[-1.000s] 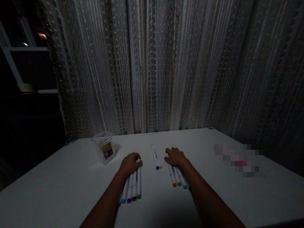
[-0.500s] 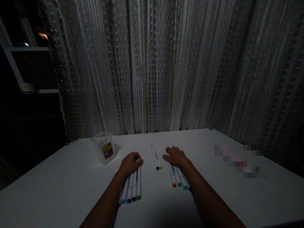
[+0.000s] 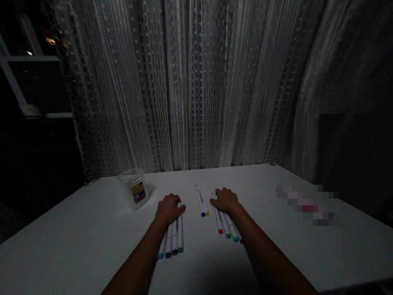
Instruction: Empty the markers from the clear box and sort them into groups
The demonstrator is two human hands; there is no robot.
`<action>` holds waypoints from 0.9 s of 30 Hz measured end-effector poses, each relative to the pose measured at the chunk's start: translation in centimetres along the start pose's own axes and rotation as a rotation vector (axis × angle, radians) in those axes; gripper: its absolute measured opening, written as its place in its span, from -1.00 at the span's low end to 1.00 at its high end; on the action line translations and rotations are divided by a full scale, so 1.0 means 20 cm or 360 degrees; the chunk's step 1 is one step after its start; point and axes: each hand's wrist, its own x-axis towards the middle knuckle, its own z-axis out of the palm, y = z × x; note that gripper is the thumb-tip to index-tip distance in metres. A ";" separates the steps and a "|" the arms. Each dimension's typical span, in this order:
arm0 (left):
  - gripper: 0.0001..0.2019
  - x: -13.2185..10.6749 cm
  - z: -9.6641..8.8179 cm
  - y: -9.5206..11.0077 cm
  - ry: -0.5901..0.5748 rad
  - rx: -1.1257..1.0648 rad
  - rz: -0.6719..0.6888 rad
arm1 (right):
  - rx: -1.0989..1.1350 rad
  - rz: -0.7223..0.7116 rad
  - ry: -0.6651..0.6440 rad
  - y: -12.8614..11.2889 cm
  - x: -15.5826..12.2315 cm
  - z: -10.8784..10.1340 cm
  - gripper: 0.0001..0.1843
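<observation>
My left hand (image 3: pixel 168 209) rests palm down on a row of several white markers (image 3: pixel 174 241) with coloured caps, lying side by side on the white table (image 3: pixel 76 229). My right hand (image 3: pixel 225 200) lies flat on another row of several markers (image 3: pixel 226 227). Two more markers (image 3: pixel 202 200), one blue-capped and one yellow-capped, lie between my hands, touched by neither. Both hands press on the markers without gripping them.
A clear plastic container (image 3: pixel 134 193) with a coloured label stands left of my left hand. A blurred patch (image 3: pixel 307 204) sits on the table at the right. A striped curtain (image 3: pixel 196 82) hangs behind the table, and a dark window (image 3: pixel 27 82) shows at the left.
The view has shifted slightly. My right hand has moved its marker row a little to the left; a red-capped marker now shows at its left side. My left hand has hardly moved.
</observation>
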 end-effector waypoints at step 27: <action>-0.68 -0.02 -0.04 -0.03 0.0022 -0.0069 -0.0042 | 0.0082 -0.0114 0.0150 0.00 0.01 0.05 -0.30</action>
